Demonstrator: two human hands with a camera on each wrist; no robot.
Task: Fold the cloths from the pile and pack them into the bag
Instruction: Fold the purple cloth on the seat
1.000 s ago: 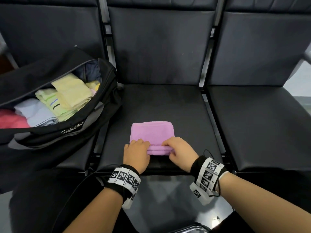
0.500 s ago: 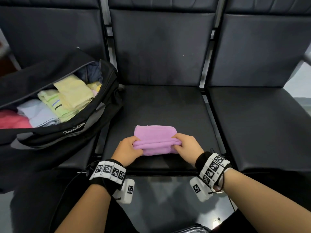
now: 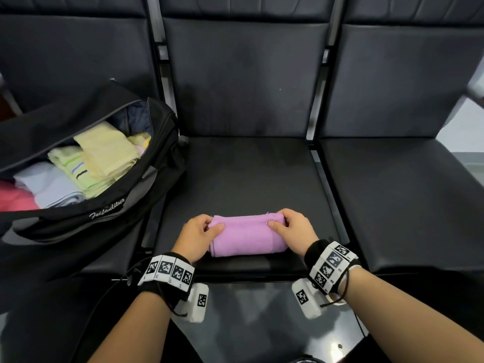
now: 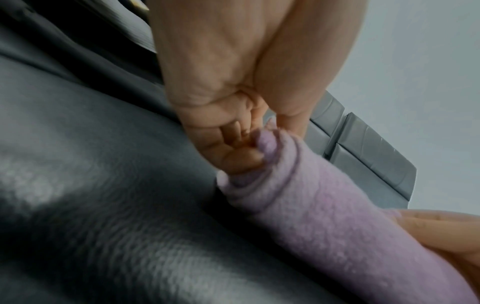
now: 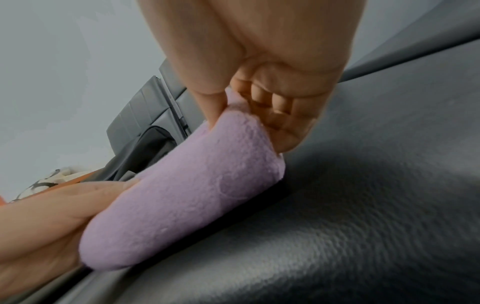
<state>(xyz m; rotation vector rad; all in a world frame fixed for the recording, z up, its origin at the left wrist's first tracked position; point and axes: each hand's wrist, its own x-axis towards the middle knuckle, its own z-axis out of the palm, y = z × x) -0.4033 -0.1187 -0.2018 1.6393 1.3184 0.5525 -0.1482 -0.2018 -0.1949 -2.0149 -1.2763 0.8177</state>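
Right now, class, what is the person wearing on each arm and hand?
Both forearms are bare, no sleeves or gloves. The left hand and right hand each have a black wristband with white square-code markers, a white camera block beneath, and thin black cables.

Your arms are bare. Each wrist wears a black band (image 3: 167, 277) ringed with white tiles of black square codes, a white coded box (image 3: 305, 299) beneath, thin black cords trailing.

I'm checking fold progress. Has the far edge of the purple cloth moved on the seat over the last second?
Yes. The purple cloth has been doubled toward the middle seat's front edge; its far edge has come nearer and more bare cushion shows behind it.
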